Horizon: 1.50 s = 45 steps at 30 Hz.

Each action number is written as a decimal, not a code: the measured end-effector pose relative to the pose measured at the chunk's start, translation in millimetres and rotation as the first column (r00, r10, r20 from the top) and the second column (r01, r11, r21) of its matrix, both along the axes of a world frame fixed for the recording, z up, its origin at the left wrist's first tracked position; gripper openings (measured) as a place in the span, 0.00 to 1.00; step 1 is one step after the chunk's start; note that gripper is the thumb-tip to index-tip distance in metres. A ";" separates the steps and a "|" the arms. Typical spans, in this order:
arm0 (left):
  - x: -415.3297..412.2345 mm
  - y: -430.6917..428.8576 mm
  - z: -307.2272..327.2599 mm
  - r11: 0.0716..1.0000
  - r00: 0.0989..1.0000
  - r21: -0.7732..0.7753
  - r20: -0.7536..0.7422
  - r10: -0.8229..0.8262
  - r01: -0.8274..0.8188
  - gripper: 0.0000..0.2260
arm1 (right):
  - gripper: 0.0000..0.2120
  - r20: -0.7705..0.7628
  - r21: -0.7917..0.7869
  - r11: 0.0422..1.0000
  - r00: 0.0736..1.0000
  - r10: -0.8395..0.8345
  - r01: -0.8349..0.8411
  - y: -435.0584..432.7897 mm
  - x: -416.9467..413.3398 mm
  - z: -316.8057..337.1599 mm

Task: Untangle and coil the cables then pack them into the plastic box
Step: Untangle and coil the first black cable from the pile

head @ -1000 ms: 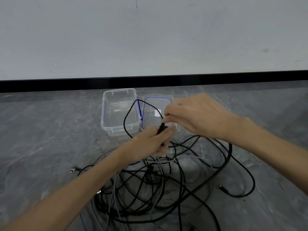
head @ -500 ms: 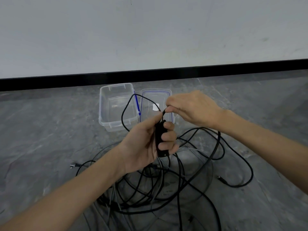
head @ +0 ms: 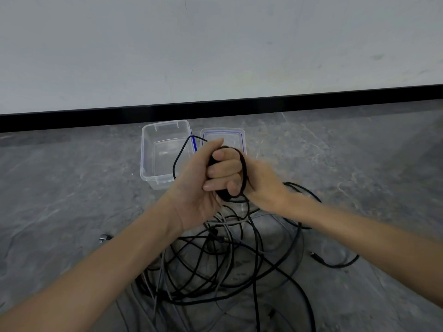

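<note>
Black cable [head: 243, 168] is coiled in the left hand [head: 201, 190], its fingers [head: 225, 171] curled round it; the right hand [head: 262, 185] sits behind, fingers hidden. Lay even, loose turns, easing slack from the tangle [head: 215, 267]. Plastic box [head: 149, 180] stands open at the floor's [head: 72, 188] far edge.

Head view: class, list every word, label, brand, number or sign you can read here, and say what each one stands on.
None: no text can be read in this view.
Plastic box and lid: clear, no print visible; the left hand, gripping a black cable, hides part of the lid.
Cable plugs: too small and blurred to show any marking.
</note>
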<state>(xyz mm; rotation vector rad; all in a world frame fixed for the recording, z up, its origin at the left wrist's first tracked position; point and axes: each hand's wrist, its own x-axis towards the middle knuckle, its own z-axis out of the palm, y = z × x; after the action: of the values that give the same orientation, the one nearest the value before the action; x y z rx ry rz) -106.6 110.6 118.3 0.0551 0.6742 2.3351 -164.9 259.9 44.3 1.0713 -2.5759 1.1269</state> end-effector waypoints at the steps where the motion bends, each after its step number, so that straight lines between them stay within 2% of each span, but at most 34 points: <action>1: -1.8 -1.0 0.7 1.000 1.000 0.008 -0.005 0.027 -0.026 0.20 | 0.16 0.024 -0.026 0.999 0.999 -0.020 0.021 -4.5 1.9 -3.1; 3: -5.6 -4.3 2.7 0.996 0.996 0.014 -0.025 0.084 -0.083 0.21 | 0.12 0.035 -0.086 0.994 0.997 -0.061 0.064 -11.8 6.3 -3.3; 7: -12.2 -13.1 13.3 0.967 0.967 0.042 -0.006 0.253 -0.253 0.22 | 0.16 0.088 -0.126 0.988 0.993 -0.073 0.084 -23.5 17.7 -0.2; 11: -18.1 -14.9 17.6 0.870 0.876 -0.107 -0.092 0.474 -0.482 0.21 | 0.14 0.235 -0.109 0.991 0.971 -0.052 0.079 -29.3 29.6 -7.2; 13: -23.0 -15.3 15.6 0.807 0.828 -0.194 -0.195 0.526 -0.558 0.21 | 0.12 0.397 -0.096 0.992 0.917 -0.041 0.086 -31.2 37.7 -16.6; 15: -28.1 -15.5 10.8 0.712 0.777 -0.320 -0.338 0.531 -0.625 0.21 | 0.15 0.512 -0.054 0.996 0.858 -0.031 0.068 -33.2 47.9 -24.0; 17: -31.4 -16.7 0.7 0.578 0.730 -0.455 -0.510 0.455 -0.678 0.22 | 0.18 0.440 0.060 0.998 0.897 -0.030 0.004 -34.2 56.2 -25.8; 19: -31.6 -19.0 -14.2 0.430 0.692 -0.554 -0.656 0.302 -0.713 0.22 | 0.19 0.316 0.159 0.987 0.949 -0.013 -0.039 -34.4 60.7 -22.5; 21: -30.4 -24.0 -30.4 0.321 0.679 -0.619 -0.724 0.120 -0.717 0.23 | 0.20 0.193 0.200 0.979 0.981 0.012 -0.051 -34.3 61.9 -14.4; 25: -23.6 -34.1 -56.1 0.192 0.743 -0.753 -0.656 -0.135 -0.629 0.21 | 0.18 -0.075 0.366 0.928 0.992 0.100 -0.066 -28.7 52.4 9.2; 26: -18.9 -35.1 -59.5 0.186 0.770 -0.784 -0.618 -0.156 -0.592 0.22 | 0.18 -0.142 0.405 0.912 0.981 0.135 -0.067 -26.7 49.3 15.4; 27: -15.9 -35.4 -61.7 0.158 0.758 -0.794 -0.608 -0.235 -0.587 0.25 | 0.18 -0.211 0.428 0.901 0.962 0.172 -0.068 -24.4 46.4 20.1; 29: -11.6 -33.8 -58.3 0.183 0.789 -0.848 -0.531 -0.310 -0.498 0.31 | 0.18 -0.313 0.440 0.894 0.920 0.236 -0.080 -20.7 42.8 27.5; 31: -10.9 -31.3 -54.6 0.270 0.806 -0.872 -0.482 -0.343 -0.407 0.33 | 0.19 -0.342 0.448 0.887 0.896 0.284 -0.110 -17.6 36.3 34.8; 34: -5.5 -22.4 -45.7 0.474 0.834 -0.848 -0.428 -0.348 -0.237 0.33 | 0.20 -0.395 0.415 0.895 0.855 0.337 -0.162 -12.2 19.9 44.4; 37: -1.8 -15.7 -39.1 0.614 0.887 -0.785 -0.336 -0.317 -0.077 0.35 | 0.17 -0.432 0.344 0.911 0.824 0.367 -0.226 -9.1 8.7 56.6; 41: 4.1 -8.3 -29.4 0.734 0.915 -0.675 -0.242 -0.321 0.079 0.36 | 0.21 -0.485 0.239 0.938 0.806 0.340 -0.252 -10.4 -0.3 59.5; 45: 9.3 -5.4 -23.9 0.805 0.933 -0.575 -0.188 -0.307 0.149 0.35 | 0.28 -0.483 0.167 0.952 0.820 0.306 -0.256 -13.4 -7.1 57.5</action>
<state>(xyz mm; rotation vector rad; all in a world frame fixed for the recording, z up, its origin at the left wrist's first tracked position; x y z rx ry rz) -97.4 105.2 94.5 0.1891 1.3842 1.8320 -172.0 246.4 101.8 1.5677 -2.1136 0.6458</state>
